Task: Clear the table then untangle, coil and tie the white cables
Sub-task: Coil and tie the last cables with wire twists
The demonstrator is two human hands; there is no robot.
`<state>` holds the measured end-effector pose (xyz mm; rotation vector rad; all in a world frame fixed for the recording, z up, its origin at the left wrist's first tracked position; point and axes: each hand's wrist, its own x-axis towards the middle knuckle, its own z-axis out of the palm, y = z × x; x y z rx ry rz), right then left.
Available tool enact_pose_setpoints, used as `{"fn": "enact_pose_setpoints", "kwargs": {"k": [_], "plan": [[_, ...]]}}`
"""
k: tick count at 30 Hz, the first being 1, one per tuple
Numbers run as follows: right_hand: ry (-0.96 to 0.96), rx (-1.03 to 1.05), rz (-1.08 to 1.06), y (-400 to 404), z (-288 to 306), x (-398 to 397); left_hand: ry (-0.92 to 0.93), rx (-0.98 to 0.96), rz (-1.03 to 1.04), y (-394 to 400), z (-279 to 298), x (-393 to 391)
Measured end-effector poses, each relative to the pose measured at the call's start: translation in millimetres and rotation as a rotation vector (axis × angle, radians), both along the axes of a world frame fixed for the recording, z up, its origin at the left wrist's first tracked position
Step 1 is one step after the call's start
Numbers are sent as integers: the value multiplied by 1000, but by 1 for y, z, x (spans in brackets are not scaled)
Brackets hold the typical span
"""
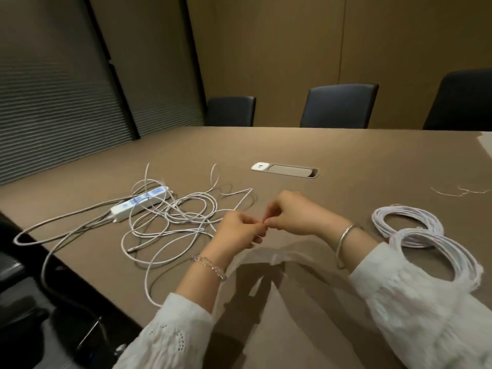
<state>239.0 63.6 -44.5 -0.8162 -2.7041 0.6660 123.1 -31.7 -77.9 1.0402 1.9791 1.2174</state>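
A loose tangle of white cable sprawls over the brown table, left of centre. Part of it lies across a white power strip. My left hand and my right hand meet in front of me, fingertips pinched together on something very small; what it is cannot be made out. Two coiled white cables lie at the right: the farther coil flat on the table, the nearer coil overlapping it beside my right sleeve.
The power strip's grey cord loops over the table's left edge. A cable port with a white socket is set into the tabletop. Thin ties lie at far right. Three dark chairs stand behind the table.
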Motion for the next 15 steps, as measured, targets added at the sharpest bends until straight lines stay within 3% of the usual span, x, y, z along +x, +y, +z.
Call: {"fn": "enact_pose_setpoints", "kwargs": {"k": [7,15], "plan": [[107,-43,14,-32,-30,-88,-61,137,238,-63,5,-83],[165,-32,56,-57,-42,-147,97,209,622,-112,-4,-173]]}}
